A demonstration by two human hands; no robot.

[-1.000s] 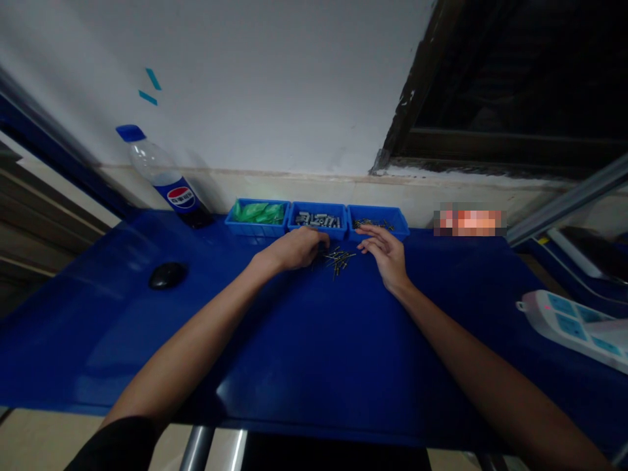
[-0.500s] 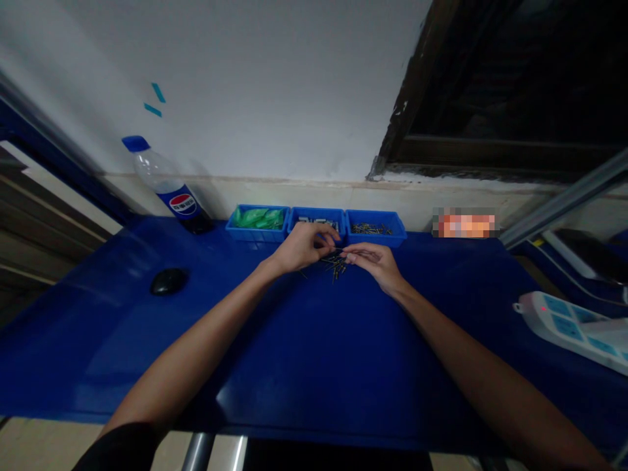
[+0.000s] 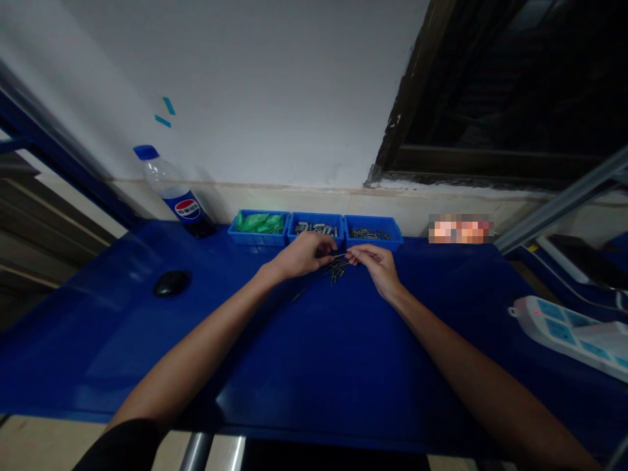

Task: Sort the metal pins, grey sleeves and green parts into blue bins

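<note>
My left hand (image 3: pixel 305 254) and my right hand (image 3: pixel 377 264) are closed in pinches, fingertips close together. Between them runs a thin metal pin (image 3: pixel 339 255), with an end at each hand's fingertips; its exact kind is too small to make out. Right below lies a small pile of similar thin, dark and brass-coloured metal pins (image 3: pixel 336 271) on the blue table (image 3: pixel 314 366). One stray pin (image 3: pixel 298 296) lies apart, to the left of the pile. Behind the hands, a blue bin (image 3: pixel 397 242) holds many more such pins.
Grey metallic pieces (image 3: pixel 316 228) fill the middle bin, and green plastic (image 3: pixel 260 222) the left one. A cola bottle (image 3: pixel 184 203) stands by the wall. A black computer mouse (image 3: pixel 171 283) lies at left, a white power strip (image 3: pixel 564 327) at right.
The view has shifted slightly. My left hand has dropped a little towards me, uncovering the middle bin's contents. Both hands still pinch near each other above the pile.
</note>
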